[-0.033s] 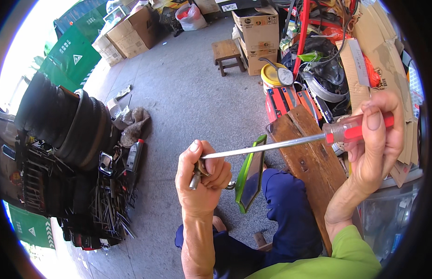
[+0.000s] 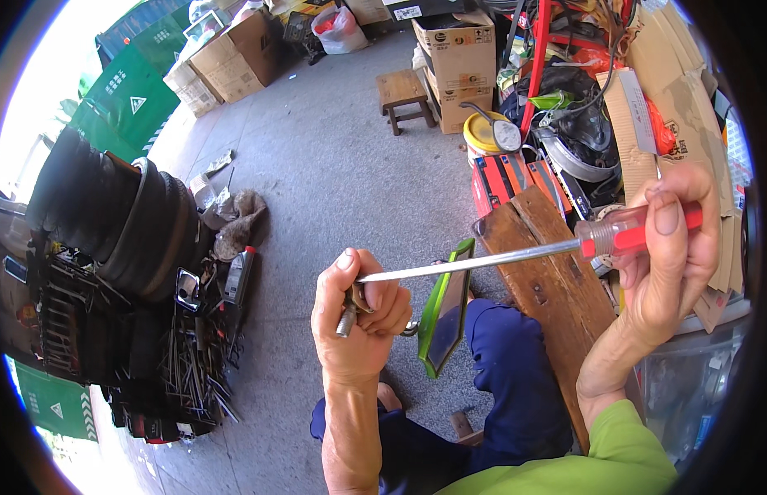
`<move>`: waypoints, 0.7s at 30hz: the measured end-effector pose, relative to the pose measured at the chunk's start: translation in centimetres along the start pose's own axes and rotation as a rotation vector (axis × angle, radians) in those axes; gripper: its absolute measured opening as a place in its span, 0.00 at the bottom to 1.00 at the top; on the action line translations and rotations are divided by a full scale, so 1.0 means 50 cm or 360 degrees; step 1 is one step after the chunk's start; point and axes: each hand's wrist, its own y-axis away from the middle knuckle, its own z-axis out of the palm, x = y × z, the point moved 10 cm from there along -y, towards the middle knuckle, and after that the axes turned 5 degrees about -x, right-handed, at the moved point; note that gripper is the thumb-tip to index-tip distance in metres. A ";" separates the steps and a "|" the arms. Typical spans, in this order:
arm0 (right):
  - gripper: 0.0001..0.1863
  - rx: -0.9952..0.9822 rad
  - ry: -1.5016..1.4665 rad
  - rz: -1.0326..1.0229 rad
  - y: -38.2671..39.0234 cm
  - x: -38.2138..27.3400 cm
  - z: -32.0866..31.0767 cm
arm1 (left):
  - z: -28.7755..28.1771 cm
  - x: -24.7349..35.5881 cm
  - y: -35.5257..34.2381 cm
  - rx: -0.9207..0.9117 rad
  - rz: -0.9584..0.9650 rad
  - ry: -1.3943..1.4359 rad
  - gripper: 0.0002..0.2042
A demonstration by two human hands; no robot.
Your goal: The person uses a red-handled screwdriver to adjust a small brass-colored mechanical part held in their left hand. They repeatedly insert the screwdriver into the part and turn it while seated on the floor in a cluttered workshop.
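Observation:
My left hand [image 2: 359, 309] is closed round the stem of a green-rimmed rear-view mirror [image 2: 443, 318]. A threaded stud [image 2: 345, 320] sticks out of the fist on the thumb side, and the mirror head hangs to its right. My right hand [image 2: 668, 247] grips the red and clear handle of a screwdriver [image 2: 482, 259]. Its long metal shaft points left, with the tip at the thumb and forefinger of my left hand. My fingers hide most of the stem and whatever the tip touches.
Right of my knee stands a wooden bench [image 2: 548, 305]. Tyres [image 2: 87, 206] and a heap of tools [image 2: 194, 363] lie at left. A small stool [image 2: 402, 92], cardboard boxes [image 2: 456, 74] and a yellow-lidded bucket [image 2: 482, 136] are farther off.
My right hand and the screwdriver have shifted very slightly to the right. The left hand and the mirror look unmoved.

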 end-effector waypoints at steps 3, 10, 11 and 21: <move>0.10 -0.0016 -0.0007 -0.0090 0.002 -0.004 -0.011 | 0.003 -0.003 0.000 -0.0028 -0.0026 0.0046 0.21; 0.12 -0.0353 -0.0157 -0.0410 -0.007 -0.036 0.024 | 0.002 -0.008 0.000 0.0006 -0.0066 0.0121 0.22; 0.13 -0.0388 -0.0168 -0.0394 -0.007 -0.036 0.027 | -0.001 -0.006 0.000 0.0017 -0.0064 0.0121 0.22; 0.24 -0.0457 -0.0222 -0.0353 -0.007 -0.023 0.030 | 0.002 -0.023 -0.003 0.0021 -0.0136 0.0095 0.21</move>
